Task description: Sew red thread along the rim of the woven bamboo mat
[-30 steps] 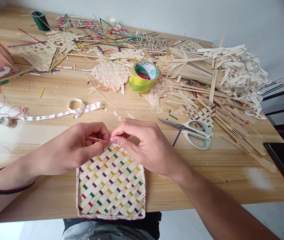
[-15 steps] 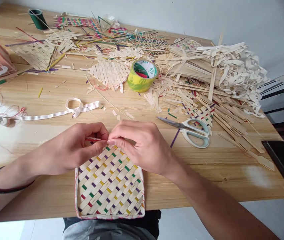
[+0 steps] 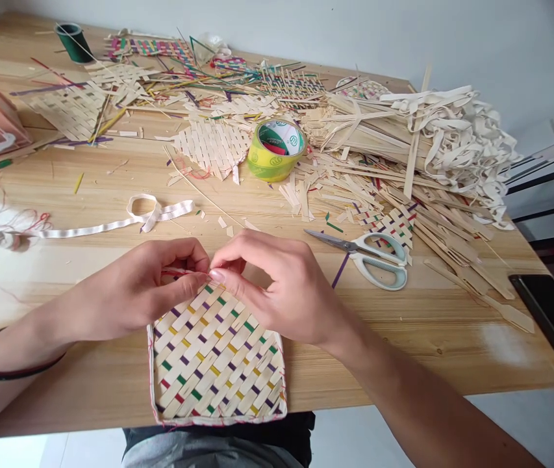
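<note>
Cream mat (image 3: 215, 364), multicoloured checks

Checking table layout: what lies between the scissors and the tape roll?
In the head view, loose cut bamboo strips litter the table between scissors and tape roll.

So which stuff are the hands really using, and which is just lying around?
In use: left hand, right hand, both pinching the far edge of the woven mat.
Lying about: scissors, tape roll, white ribbon, loose strips.

Multicoloured woven mat (image 3: 215, 361) flat; overhanging table edge
</note>
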The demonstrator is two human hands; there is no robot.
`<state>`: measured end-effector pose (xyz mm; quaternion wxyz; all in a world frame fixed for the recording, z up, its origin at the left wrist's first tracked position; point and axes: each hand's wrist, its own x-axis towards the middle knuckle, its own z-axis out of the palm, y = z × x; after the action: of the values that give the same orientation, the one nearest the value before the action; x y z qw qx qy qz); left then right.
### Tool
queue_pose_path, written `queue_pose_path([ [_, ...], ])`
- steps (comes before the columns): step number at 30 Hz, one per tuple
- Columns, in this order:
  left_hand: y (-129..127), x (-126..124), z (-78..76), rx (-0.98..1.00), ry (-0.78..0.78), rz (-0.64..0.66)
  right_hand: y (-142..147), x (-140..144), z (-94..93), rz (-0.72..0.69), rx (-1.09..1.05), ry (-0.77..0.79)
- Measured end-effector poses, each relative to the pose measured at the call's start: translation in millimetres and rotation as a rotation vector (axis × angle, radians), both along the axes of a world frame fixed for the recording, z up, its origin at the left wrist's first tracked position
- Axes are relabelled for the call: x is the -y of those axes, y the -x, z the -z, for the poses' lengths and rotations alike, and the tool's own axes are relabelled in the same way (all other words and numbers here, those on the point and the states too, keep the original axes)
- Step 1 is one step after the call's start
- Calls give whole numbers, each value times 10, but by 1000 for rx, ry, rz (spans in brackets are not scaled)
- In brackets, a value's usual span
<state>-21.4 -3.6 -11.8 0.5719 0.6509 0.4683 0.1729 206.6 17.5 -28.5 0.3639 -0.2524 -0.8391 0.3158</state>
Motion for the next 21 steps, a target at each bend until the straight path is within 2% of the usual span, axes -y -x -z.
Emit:
queue_pose_path([
  [8,-8,-6,-11,89,-31,-2,-17,-11,-1,-11,-5,-12],
  [21,-14,7,-28,88,4,-14,-29,-24,-10,-25,-5,-1],
])
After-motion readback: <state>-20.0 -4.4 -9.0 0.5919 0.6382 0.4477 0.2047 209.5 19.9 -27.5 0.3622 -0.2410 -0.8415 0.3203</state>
